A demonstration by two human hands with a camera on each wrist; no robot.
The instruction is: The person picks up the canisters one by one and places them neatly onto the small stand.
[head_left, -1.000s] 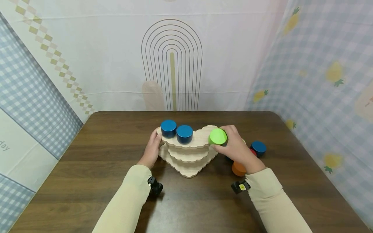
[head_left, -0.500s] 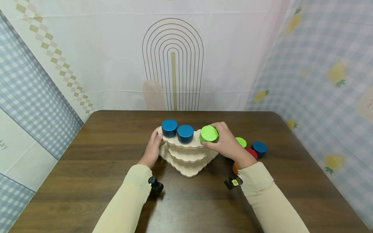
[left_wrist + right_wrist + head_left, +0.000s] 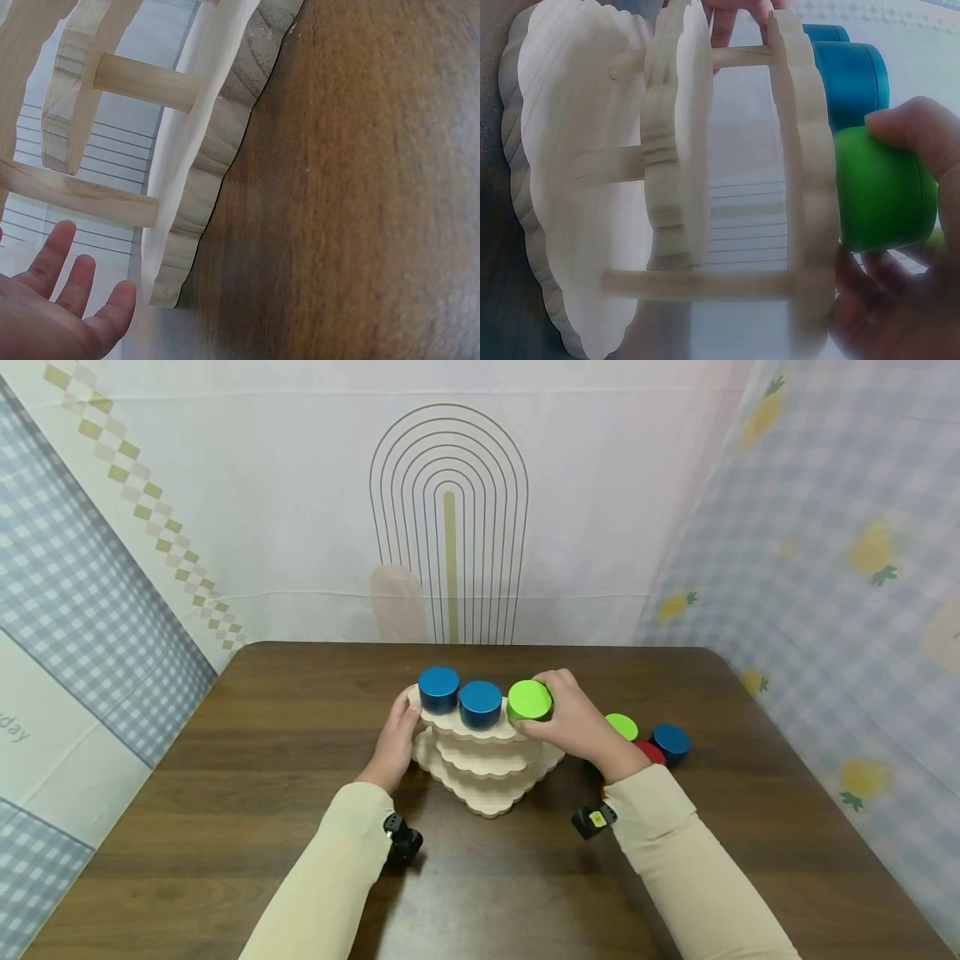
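A pale wooden three-tier stand with scalloped edges stands on the table, its tiers joined by round posts. Two blue round tins sit on its top tier at the left and middle. My right hand holds a green round tin between thumb and fingers, at the top tier beside the second blue one; in the right wrist view its base is right at the tier's surface. At the left end, my left hand holds the top tier's edge, thumb at the rim. Three of its fingers spread loosely in the left wrist view.
To the right of the stand lie another green tin, a red tin and a blue tin, partly behind my right forearm. The brown wooden table ends at a patterned cloth backdrop.
My right hand has carried the green tin leftward along the top tier, close to the second blue tin. The other green tin has come into sight. My left hand stays in place.
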